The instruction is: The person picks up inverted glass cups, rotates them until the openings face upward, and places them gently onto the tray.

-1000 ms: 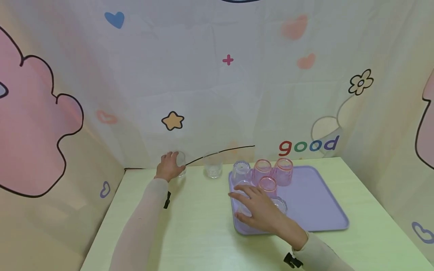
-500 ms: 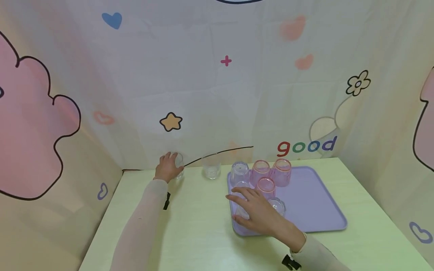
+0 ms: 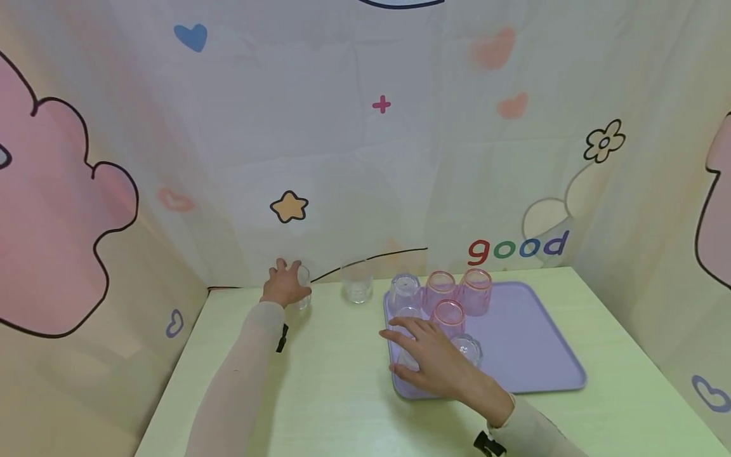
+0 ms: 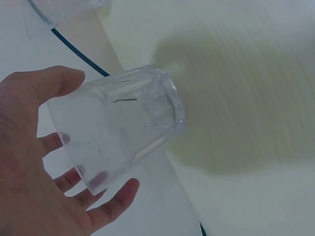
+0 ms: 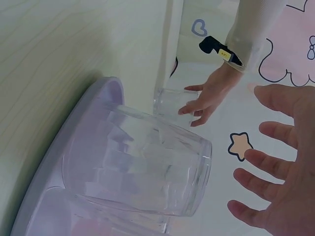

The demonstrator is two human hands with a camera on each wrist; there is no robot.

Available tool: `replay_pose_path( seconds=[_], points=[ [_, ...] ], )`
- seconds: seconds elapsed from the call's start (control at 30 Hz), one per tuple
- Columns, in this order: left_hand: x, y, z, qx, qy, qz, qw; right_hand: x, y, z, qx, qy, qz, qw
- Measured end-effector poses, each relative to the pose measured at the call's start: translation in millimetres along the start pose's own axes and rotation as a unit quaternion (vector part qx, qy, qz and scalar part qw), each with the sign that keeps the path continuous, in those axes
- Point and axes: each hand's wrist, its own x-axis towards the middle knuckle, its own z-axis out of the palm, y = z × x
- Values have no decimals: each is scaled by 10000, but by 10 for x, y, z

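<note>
At the table's back left, my left hand [image 3: 284, 284] grips a clear drinking glass [image 4: 123, 132]. In the left wrist view the thumb lies at one side near the rim and fingertips show through the other side; the thick base points at the table. My right hand [image 3: 436, 358] hovers over the purple tray's [image 3: 525, 343] near left corner with fingers spread, holding nothing. Just off its fingertips, a clear glass [image 5: 142, 162] stands base-up on the tray. Pink glasses [image 3: 476, 292] and more clear glasses [image 3: 405, 292] stand there too, partly hidden by the hand.
Another clear glass [image 3: 358, 290] stands upright on the table [image 3: 325, 381], between the left hand and the tray. A printed curtain [image 3: 342, 158] hangs close behind the table's back edge. The tray's right part shows bare surface.
The left hand's fingers have shifted and spread a little, and its glass has come slightly nearer to me. The right hand and the glasses on the tray stay in place.
</note>
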Motion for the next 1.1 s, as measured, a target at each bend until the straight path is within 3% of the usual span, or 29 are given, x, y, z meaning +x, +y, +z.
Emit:
replay_pose_path(
  seconds=[0.43,1.1],
  points=[
    [-82,-67,40,35,155,261,9995,103,-83,-16,-4,80,-76,9999],
    [-367,32,-54,-613,821,477,9936,149,-80,-72,130,294,38,9995]
  ],
)
